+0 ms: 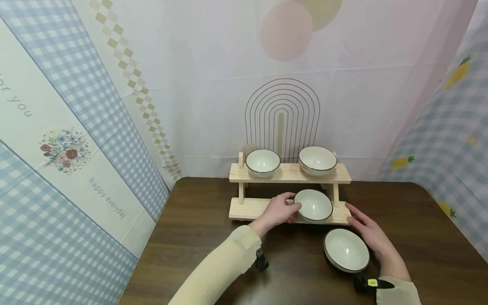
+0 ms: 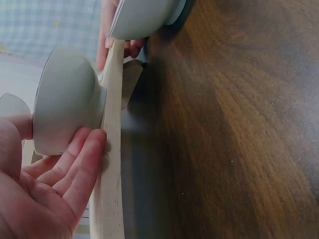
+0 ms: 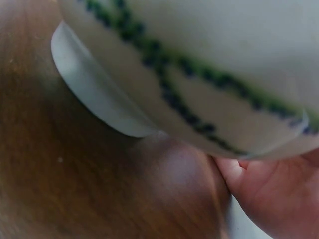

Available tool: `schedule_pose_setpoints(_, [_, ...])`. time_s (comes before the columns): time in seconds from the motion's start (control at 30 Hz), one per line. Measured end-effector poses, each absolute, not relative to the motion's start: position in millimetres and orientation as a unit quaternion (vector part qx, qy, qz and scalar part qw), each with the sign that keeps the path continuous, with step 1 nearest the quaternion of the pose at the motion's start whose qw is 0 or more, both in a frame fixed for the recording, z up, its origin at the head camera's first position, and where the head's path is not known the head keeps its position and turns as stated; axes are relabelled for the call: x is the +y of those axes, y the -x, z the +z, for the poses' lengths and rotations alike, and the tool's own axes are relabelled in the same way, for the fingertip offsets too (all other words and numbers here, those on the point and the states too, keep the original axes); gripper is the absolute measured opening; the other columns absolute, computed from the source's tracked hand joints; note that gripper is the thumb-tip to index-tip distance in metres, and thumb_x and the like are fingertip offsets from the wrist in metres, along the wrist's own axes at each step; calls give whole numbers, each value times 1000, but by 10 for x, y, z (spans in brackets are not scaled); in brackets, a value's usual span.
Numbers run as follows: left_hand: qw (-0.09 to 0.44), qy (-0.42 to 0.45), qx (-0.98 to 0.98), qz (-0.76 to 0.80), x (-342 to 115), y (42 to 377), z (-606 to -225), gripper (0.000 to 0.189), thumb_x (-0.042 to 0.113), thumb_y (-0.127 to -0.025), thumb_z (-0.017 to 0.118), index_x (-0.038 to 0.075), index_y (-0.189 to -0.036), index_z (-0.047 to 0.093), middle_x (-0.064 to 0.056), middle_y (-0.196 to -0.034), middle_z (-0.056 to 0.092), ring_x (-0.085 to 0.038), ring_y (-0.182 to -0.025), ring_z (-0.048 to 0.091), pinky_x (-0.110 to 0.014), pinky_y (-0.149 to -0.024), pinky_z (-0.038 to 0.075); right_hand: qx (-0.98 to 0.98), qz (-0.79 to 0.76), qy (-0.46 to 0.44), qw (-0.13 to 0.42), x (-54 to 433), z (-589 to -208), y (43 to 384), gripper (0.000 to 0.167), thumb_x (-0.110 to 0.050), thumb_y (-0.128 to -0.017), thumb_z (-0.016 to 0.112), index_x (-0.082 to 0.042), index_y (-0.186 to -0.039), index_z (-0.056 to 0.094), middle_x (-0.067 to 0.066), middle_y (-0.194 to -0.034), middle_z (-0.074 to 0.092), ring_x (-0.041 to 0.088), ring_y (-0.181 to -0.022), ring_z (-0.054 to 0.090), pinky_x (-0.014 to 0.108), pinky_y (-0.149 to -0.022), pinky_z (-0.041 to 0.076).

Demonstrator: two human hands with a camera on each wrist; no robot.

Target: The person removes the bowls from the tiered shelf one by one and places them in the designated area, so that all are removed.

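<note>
With my left hand (image 1: 280,209), I pinch the side of a white bowl (image 1: 314,206) on the lower shelf (image 1: 248,207) of a wooden stand (image 1: 242,192). My right hand (image 1: 369,234) holds that shelf's right end. Another bowl (image 1: 347,250) sits in the way, just beside my right hand, on the brown counter (image 1: 190,228). Two bowls (image 1: 263,163) sit up on the top shelf (image 1: 289,173). Pale cloth (image 1: 198,93) hangs behind, with blue checked cloth (image 1: 76,46) on both sides.

There is room between the left upper bowl (image 1: 263,163) and right upper bowl (image 1: 317,161), and on the left end of the lower shelf (image 1: 248,208). The held bowl (image 1: 313,205) and table bowl (image 1: 346,250) crowd the right; clearance between them is hard to judge.
</note>
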State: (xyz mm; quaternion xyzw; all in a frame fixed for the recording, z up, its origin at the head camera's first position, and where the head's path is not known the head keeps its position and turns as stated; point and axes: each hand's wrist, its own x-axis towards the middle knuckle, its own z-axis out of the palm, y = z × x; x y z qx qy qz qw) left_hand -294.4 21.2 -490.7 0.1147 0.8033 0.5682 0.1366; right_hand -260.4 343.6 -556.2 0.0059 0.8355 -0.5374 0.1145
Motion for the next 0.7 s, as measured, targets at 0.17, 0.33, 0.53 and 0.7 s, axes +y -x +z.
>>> schedule_pose_setpoints(0.17, [141, -108, 793, 582, 229, 2976, -4959, 55, 25, -103, 68, 2, -151, 56, -5, -83, 76, -20, -65, 71, -35, -62, 64, 832, -543, 1, 111, 3438, -5609, 2647, 79, -51, -111, 51, -14, -172, 18, 36, -171, 13, 58, -155, 16, 77, -118, 20])
schedule_pose_setpoints(0.33, [148, -100, 776, 605, 211, 2971, -5002, 55, 24, -103, 68, 1, -151, 56, -6, -83, 75, -19, -66, 70, -46, -71, 66, 830, -546, -2, 116, 3428, -5610, 2659, 78, -52, -112, 51, -15, -172, 17, 37, -170, 15, 57, -153, 20, 76, -118, 21])
schedule_pose_setpoints(0.53, [145, -105, 764, 620, 188, 2975, -5059, 53, 24, -104, 68, 1, -150, 57, -7, -85, 75, -17, -68, 70, -41, -70, 66, 830, -546, -4, 116, 3433, -5620, 2669, 78, -52, -112, 50, -16, -172, 17, 36, -170, 15, 57, -153, 20, 76, -118, 21])
schedule_pose_setpoints(0.7, [145, -108, 762, 621, 178, 2977, -5087, 52, 24, -104, 68, 1, -150, 58, -7, -85, 75, -16, -69, 70, -38, -70, 66, 832, -543, -4, 117, 3447, -5630, 2671, 78, -53, -111, 50, -17, -172, 18, 36, -170, 15, 57, -153, 21, 77, -117, 21])
